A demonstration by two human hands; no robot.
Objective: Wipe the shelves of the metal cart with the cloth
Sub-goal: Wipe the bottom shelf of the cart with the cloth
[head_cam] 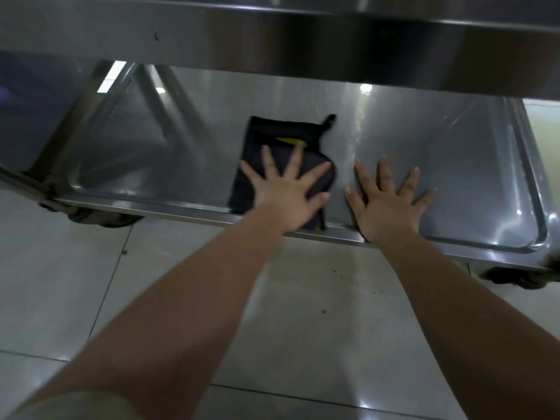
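Both hands pressed flat on the cart's lower shelf

The left hand (288, 198), fingers splayed wide, presses the dark folded cloth (266, 153) onto the shiny steel lower shelf (454, 165). The right hand (391, 204), equally spread and holding nothing, lies flat on bare metal just beside it. The upper shelf (272, 34) overhangs both.

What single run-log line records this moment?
step: wiping lower shelf | left hand: flat on black cloth | right hand: flat on bare shelf | upper shelf: untouched
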